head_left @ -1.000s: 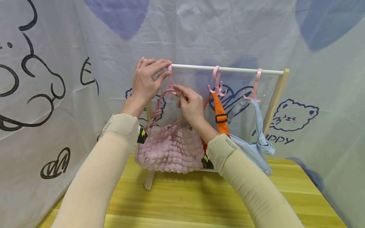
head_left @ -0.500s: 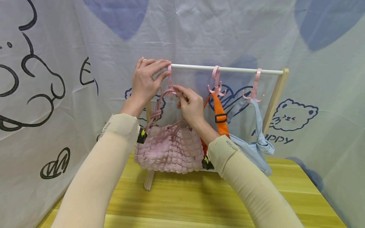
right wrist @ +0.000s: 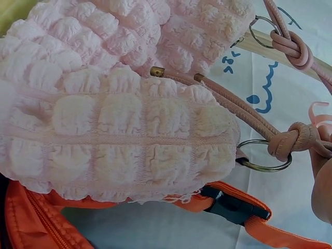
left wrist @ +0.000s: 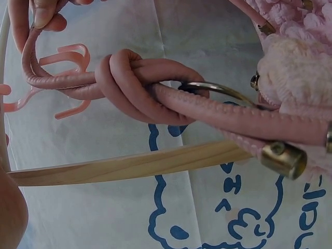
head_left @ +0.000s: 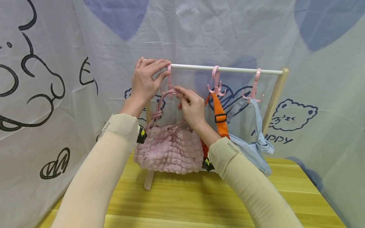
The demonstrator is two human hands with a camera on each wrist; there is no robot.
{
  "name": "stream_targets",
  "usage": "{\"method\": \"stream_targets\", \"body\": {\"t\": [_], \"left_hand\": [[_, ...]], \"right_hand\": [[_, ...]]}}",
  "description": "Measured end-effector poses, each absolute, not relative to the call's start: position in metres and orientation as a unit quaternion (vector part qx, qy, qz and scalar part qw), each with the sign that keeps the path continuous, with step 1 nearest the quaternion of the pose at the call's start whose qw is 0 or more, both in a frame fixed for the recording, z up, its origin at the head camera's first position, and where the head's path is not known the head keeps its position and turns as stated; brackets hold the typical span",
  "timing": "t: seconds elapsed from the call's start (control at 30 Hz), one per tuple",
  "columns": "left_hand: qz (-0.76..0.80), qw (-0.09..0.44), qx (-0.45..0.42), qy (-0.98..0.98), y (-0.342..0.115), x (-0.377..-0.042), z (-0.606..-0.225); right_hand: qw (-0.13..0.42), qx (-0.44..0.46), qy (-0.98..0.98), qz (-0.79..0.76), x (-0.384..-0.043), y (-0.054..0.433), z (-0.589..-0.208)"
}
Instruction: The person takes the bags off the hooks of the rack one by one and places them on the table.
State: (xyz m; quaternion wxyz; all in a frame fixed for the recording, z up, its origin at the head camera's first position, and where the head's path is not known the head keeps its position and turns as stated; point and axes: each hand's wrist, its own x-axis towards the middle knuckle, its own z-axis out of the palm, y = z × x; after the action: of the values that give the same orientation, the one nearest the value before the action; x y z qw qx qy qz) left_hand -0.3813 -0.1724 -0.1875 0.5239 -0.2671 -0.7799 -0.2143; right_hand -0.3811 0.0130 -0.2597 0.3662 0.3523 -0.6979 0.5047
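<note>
In the head view my left hand (head_left: 146,77) is up at the left end of the white rail, its thumb and fingers pinching the top of a pink hook (head_left: 169,79). Lower and to the right, my right hand (head_left: 192,107) pinches the handle (head_left: 158,110) of a puffy pink handbag (head_left: 171,152). The bag hangs below both hands. From the left wrist view, the handle's knotted strap (left wrist: 124,85) overlaps the hook's curved prongs (left wrist: 78,57), with right-hand fingertips at its loop. Metal rings (right wrist: 264,165) join the strap to the bag in the right wrist view.
Two more pink hooks hang along the white rail (head_left: 194,67). An orange strap with a black buckle (head_left: 220,118) hangs from the middle hook (head_left: 217,82), and a light blue bag (head_left: 253,152) from the right one. The wooden stand (head_left: 275,98) is on a wood-grain table (head_left: 176,196).
My right hand has shifted very slightly to the right along with the handle. My left hand stays at the hook, and the bags look the same.
</note>
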Motion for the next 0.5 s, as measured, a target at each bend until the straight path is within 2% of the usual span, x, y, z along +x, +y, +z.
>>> {"method": "stream_targets", "body": {"t": [0.3, 0.5], "left_hand": [[-0.213, 0.526, -0.272, -0.778, -0.1718, -0.3829, -0.1885], [-0.213, 0.499, -0.264, -0.797, -0.1726, -0.3795, -0.1842]], "right_hand": [[0.358, 0.344, -0.695, 0.521, -0.3814, 0.0161, -0.2651], [0.361, 0.342, -0.689, 0.528, -0.3801, 0.0213, -0.2677]]}}
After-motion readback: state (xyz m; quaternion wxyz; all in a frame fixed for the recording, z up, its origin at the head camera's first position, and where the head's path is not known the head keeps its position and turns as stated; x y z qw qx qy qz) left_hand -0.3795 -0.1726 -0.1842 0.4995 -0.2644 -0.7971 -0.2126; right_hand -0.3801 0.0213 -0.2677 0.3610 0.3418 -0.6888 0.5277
